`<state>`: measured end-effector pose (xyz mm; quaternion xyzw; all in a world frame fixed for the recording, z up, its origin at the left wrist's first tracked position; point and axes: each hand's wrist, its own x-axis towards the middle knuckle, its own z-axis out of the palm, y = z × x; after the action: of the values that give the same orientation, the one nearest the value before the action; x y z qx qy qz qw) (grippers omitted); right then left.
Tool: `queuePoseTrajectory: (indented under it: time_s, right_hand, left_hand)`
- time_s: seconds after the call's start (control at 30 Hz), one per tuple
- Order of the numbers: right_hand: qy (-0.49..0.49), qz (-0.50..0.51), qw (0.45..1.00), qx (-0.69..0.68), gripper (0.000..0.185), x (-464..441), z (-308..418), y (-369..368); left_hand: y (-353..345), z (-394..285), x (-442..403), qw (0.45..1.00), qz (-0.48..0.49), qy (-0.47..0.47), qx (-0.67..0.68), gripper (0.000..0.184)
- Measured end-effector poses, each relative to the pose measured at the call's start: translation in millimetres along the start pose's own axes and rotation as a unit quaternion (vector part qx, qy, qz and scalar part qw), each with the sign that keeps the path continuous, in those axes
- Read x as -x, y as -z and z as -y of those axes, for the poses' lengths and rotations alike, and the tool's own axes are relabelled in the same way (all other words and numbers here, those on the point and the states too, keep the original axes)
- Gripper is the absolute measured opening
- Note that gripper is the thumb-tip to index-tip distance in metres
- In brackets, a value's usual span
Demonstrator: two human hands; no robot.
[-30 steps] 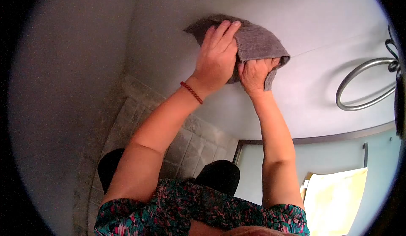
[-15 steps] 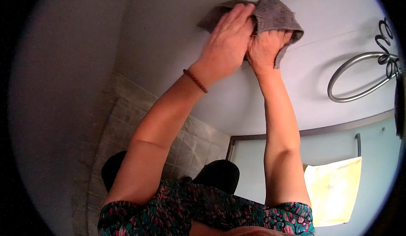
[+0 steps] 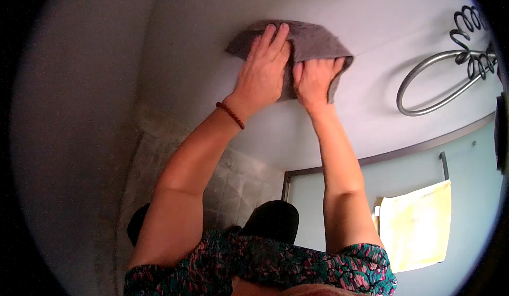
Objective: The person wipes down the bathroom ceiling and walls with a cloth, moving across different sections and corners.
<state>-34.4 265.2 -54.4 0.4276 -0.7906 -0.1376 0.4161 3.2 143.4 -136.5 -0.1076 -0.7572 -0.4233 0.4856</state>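
A grey cloth (image 3: 318, 41) lies spread against the pale wall, with both hands on it. My left hand (image 3: 261, 73), a beaded bracelet at its wrist, rests flat over the cloth's left part, fingers stretched upward. On the right part, my right hand (image 3: 314, 81) has its fingertips tucked beneath a folded flap, and the cloth's edge hangs down beside that wrist. The flap hides the ends of the right fingers.
Coiled grey hose (image 3: 466, 28) and a metal hose loop (image 3: 424, 81) hang at the right. Below is a frosted glass panel (image 3: 313, 206) with a yellow towel (image 3: 416, 227) on a bar. Tiled floor (image 3: 228, 174) shows beneath my arms.
Both hands and the cloth have shifted left and a little down in the view. The cloth looks flatter and more spread out on its left side.
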Motion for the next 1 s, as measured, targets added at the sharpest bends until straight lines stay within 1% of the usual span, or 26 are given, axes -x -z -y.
queuePoseTrajectory:
  time_s: [0.03,0.1,0.13,0.2,0.23,0.37,0.43,0.5,0.53,0.6,0.67,0.7,0.77,0.8,0.87,0.93,0.97,1.0]
  right_hand:
    - [0.017,-0.016,1.000,0.020,0.043,-13,0,2]
    - [0.051,-0.072,0.995,0.040,0.043,-34,-7,-1]
    - [0.064,-0.104,0.992,0.043,0.044,-44,-8,-3]
    - [0.060,-0.114,0.990,0.058,0.045,-51,-2,-5]
    - [0.050,-0.123,0.988,0.074,0.046,-52,1,-4]
    - [0.034,-0.132,0.990,0.033,0.042,-23,4,-14]
    - [0.041,-0.123,0.990,0.049,0.041,1,6,-16]
    - [0.030,-0.077,0.996,0.020,0.041,16,5,-12]
    - [0.029,-0.040,0.998,0.029,0.043,22,-1,-6]
    - [0.022,-0.053,0.998,0.037,0.044,9,-12,5]
    - [0.013,-0.051,0.997,0.063,0.045,-12,-19,16]
    - [0.019,-0.108,0.992,0.060,0.045,-31,-23,16]
    - [0.029,-0.169,0.983,0.065,0.045,-58,-31,14]
    - [0.027,-0.162,0.984,0.067,0.045,-63,-32,12]
    - [0.026,-0.160,0.983,0.090,0.052,-68,-29,15]
    - [0.019,-0.159,0.984,0.076,0.049,-54,-31,11]
    - [0.012,-0.164,0.984,0.063,0.046,-45,-31,8]
    - [-0.009,-0.149,0.987,0.063,0.047,-29,-28,6]
  left_hand:
    - [5,2,2,1.000,-0.007,0.002,0.000,0.051]
    - [8,0,5,0.998,-0.009,-0.017,0.054,0.058]
    - [10,-3,7,0.998,-0.014,-0.017,0.056,0.058]
    - [16,-8,11,1.000,-0.019,0.004,0.020,0.062]
    - [16,-8,12,1.000,-0.017,0.002,0.024,0.062]
    - [13,-6,10,1.000,-0.007,-0.021,-0.018,0.062]
    - [12,-8,13,0.999,0.002,-0.028,-0.031,0.062]
    - [12,-11,16,0.997,0.046,-0.021,-0.055,0.061]
    - [12,-14,18,0.997,0.047,-0.028,-0.053,0.061]
    - [12,-17,18,0.999,0.033,-0.024,-0.034,0.063]
    - [10,-13,15,0.998,0.046,-0.035,-0.008,0.065]
    - [8,-11,13,0.997,0.060,-0.042,0.018,0.066]
    - [6,-8,5,0.997,0.048,-0.046,0.032,0.067]
    - [5,-7,2,0.997,0.035,-0.044,0.043,0.068]
    - [11,-11,-2,0.997,0.032,-0.040,0.054,0.067]
    - [10,-13,-2,0.997,0.025,-0.042,0.062,0.067]
    - [8,-11,-1,0.998,0.031,-0.051,0.029,0.067]
    - [6,-9,0,0.998,0.034,-0.060,-0.005,0.067]
